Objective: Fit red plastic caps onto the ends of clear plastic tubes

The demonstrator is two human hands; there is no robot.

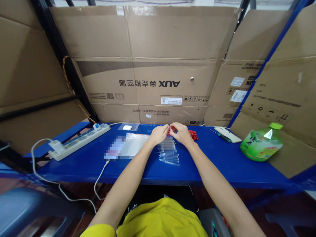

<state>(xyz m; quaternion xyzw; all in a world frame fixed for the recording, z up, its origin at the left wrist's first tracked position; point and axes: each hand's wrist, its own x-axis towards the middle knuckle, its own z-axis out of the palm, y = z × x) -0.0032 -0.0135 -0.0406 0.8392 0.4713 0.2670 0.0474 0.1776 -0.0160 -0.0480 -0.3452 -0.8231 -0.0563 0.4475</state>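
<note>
My left hand (159,134) and my right hand (181,132) meet over the blue table (217,161), fingertips pinched together on a small red piece (171,129). Whether a clear tube is in them too I cannot make out. Just below the hands lies a row of several clear plastic tubes (169,150). A small heap of red caps (193,134) sits right of my right hand. A clear plastic bag (134,144) lies flat to the left of my left hand.
A white power strip (79,140) with a plugged-in charger lies at the left, its cables hanging off the front edge. A small white case (127,127), a green-handled screwdriver (223,136), a white phone-like object (228,134) and a green bottle (262,143) lying on its side also rest here. Cardboard boxes wall in the back.
</note>
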